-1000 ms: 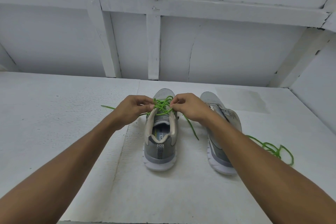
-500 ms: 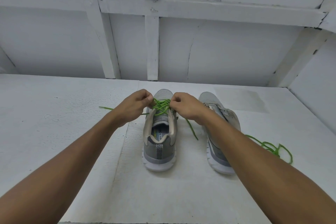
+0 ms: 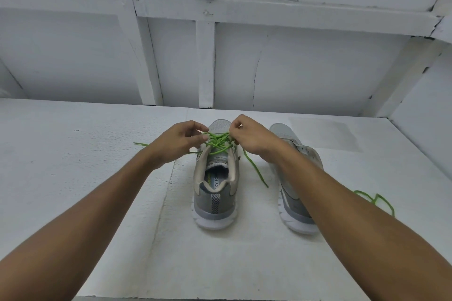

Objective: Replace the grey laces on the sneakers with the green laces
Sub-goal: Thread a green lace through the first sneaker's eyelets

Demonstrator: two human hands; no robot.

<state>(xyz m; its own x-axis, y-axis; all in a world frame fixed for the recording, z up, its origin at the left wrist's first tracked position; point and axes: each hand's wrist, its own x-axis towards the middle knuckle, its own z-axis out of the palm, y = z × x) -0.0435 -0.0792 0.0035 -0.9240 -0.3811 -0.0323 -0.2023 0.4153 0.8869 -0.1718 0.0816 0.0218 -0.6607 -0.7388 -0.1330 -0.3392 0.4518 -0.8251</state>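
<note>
White tabletop (image 3: 73, 178) below a white framed wall. On the sneaker (image 3: 215, 203), green lace (image 3: 217, 146) crossed over the tongue, pinched in fingers of left hand (image 3: 178, 142) and right hand (image 3: 252, 137). Probably limp, light, slippery; best gripped near the stiff tips.

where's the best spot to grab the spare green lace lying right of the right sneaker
Pinch the spare green lace at its looped bend, straight down from above. It lies flat in loose curves on the white surface, apart from the right sneaker, so only its top is open; the bend probably gives most to catch. The forearm hides the rest.
</note>
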